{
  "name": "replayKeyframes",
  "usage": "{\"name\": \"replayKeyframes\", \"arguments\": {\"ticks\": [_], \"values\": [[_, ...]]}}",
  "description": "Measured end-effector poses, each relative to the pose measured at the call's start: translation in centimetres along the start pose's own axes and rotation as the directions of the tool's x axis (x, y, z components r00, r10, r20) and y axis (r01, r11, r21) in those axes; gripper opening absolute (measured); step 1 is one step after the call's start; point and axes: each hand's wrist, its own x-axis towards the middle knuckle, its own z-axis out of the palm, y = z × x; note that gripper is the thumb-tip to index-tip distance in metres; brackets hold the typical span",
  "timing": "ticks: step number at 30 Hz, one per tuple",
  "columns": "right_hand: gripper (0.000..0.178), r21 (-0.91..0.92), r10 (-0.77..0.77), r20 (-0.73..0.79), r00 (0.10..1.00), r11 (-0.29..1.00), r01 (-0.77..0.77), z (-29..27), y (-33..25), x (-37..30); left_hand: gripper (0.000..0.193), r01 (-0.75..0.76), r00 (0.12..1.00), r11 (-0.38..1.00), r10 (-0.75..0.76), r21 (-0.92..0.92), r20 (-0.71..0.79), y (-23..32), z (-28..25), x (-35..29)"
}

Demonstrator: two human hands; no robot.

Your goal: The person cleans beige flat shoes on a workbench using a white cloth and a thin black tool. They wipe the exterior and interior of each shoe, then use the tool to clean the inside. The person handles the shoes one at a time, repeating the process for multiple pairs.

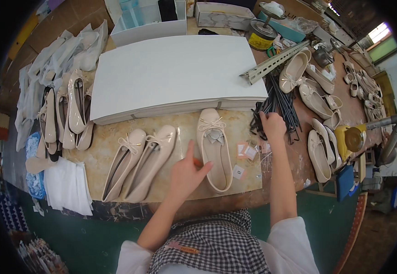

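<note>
At the centre of the frame the left hand rests on the marbled surface, fingers spread and holding nothing, its thumb touching the side of a beige ballet flat with a bow, which lies toe-up just right of centre. The left forearm rises from the lower edge. The right arm stretches straight up the right of centre, and the right hand curls its fingers over a bundle of thin dark rods; whether it grips them I cannot tell. A pair of matching flats lies left of the hand, below a white board.
</note>
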Motion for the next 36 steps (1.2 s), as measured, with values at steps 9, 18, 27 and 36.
{"name": "replayKeyframes", "arguments": {"ticks": [9, 18, 27, 36], "values": [[0.027, 0.490, 0.058, 0.166, 0.984, 0.862, -0.134, -5.5, 2.9, -2.9, 0.060, 0.603, 0.785, -0.156, 0.295, -0.783, 0.546, -5.4, 2.1, -0.7], [0.033, 0.657, -0.534, -0.044, 0.844, 0.621, 0.427, -15.1, -7.8, -18.4, 0.058, 0.082, 0.977, 0.250, -0.213, -0.965, 0.027, -3.4, -1.7, -0.2], [0.030, 0.780, -0.488, 0.455, 0.745, 0.621, -0.070, -11.3, -12.9, -16.5, 0.060, -0.198, 0.971, 0.443, -0.032, -0.875, -0.236, -4.9, 0.1, -1.4], [0.023, 0.657, -0.553, -0.107, 0.826, 0.585, 0.476, -9.3, -15.6, -17.7, 0.077, -0.303, 0.928, 0.554, -0.013, -0.776, -0.371, -3.9, 1.8, -2.8]]}}
